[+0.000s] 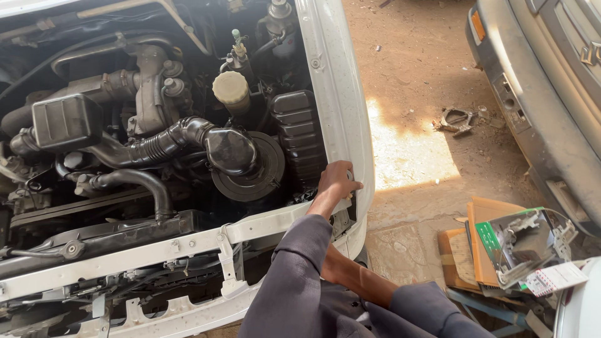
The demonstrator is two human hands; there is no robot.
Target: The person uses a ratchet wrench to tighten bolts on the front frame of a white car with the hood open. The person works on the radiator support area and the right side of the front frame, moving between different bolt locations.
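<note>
Head view looked down into the open engine bay (144, 144) of a white car, stripped of its front panel, with the bare white front frame (188, 244) running across below the engine. Beside it lay the dirt floor (413, 75) with a patch of sunlight, and the grey bumper of a second car (538, 119) stood at the upper right. Inside the bay sat a round black air cleaner housing (250, 166) fed by a ribbed black hose (156, 147), with a cream reservoir cap (230, 87) behind it. At the lower right a headlamp unit (526, 244) rested on brown cardboard (485, 250); a small metal bracket (454, 120) lay on the dirt farther off.

One hand (335, 184), in a grey sleeve, reached to the white frame's corner by the fender (341, 94), fingers curled against the metal there; whether its grip was clamped on anything could not be told. Which hand it was could not be told either. A second forearm (360, 278) crossed below, its hand hidden behind the sleeve.
</note>
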